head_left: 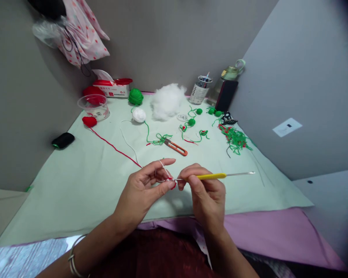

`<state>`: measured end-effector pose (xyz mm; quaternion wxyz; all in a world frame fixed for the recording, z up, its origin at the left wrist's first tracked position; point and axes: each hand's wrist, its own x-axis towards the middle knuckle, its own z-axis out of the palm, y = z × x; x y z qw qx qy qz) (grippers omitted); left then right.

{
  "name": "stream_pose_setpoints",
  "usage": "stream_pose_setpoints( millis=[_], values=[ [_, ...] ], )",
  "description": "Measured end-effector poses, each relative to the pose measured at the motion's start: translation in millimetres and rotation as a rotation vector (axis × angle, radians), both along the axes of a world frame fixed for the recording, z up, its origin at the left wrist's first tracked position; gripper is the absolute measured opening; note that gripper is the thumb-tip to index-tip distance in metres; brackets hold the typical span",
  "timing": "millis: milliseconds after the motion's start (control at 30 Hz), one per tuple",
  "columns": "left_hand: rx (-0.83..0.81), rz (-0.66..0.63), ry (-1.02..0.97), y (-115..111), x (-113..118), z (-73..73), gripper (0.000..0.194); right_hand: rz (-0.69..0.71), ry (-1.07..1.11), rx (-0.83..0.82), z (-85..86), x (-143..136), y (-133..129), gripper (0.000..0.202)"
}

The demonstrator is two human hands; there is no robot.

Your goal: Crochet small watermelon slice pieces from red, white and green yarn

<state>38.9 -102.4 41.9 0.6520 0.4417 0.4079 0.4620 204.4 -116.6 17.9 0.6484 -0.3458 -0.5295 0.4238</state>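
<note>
Between thumb and fingers, my left hand [146,185] pinches a small red and white crochet piece [172,183], with white yarn looped over its raised index finger. My right hand [207,193] grips a crochet hook [211,176] by its yellow handle; one metal end points right, the other meets the crochet piece. Red yarn [116,148] runs from a red ball [89,122] at the left towards my left hand. White yarn [127,141] trails down from a white ball [139,115]. Exactly how the hook sits in the stitches is too small to tell.
Orange-handled thread snips [176,147] lie beyond my hands. Behind are a green yarn ball [135,97], white stuffing [168,101], a pen cup [200,90], a bottle [224,83] and a phone [226,95]. Yarn scraps [236,139] lie right; a clear tub [94,108] and black spool [63,141] left.
</note>
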Motion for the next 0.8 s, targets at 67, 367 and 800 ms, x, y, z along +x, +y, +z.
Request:
stream_pose_setpoints(
  millis=[67,367,800],
  values=[
    [-0.003,-0.003,-0.002,-1,1,-0.2,0.039,0.027,0.042,-0.047,-2.2,-2,1,0.015],
    [-0.064,0.015,-0.109,-1,4,-3.2,0.044,-0.042,0.073,-0.059,-3.6,-6,-1,0.016],
    [-0.311,-0.023,-0.359,4,2,-6.2,0.031,-0.214,-0.083,0.083,1.2,-3,1,0.021]
  ],
)
